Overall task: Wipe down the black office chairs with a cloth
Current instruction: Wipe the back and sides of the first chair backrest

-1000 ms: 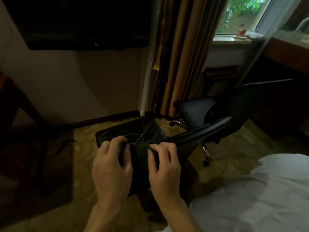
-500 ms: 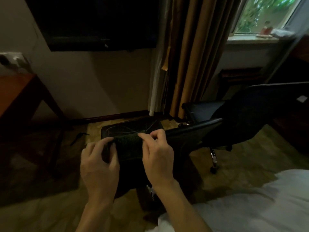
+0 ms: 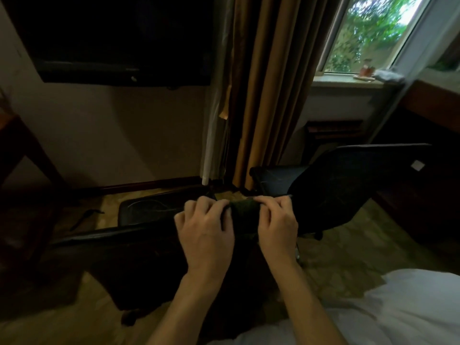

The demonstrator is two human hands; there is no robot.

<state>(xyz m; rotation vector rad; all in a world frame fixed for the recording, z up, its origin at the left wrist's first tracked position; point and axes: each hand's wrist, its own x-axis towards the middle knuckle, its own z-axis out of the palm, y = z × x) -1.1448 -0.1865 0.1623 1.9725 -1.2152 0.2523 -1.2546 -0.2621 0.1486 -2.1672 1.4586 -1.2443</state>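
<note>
Both hands are bunching the cloth (image 3: 245,214) above the near chair (image 3: 139,247), so this looks like readying it before a wipe. The left hand (image 3: 205,235) at 9 o'clock of the cloth and the right hand (image 3: 277,227) at 3 o'clock each have a narrow grip pinching its top edge. Next, I judge, the folded cloth must be pressed onto the chair back. A second chair (image 3: 343,188) stands at 2 o'clock, untouched.
</note>
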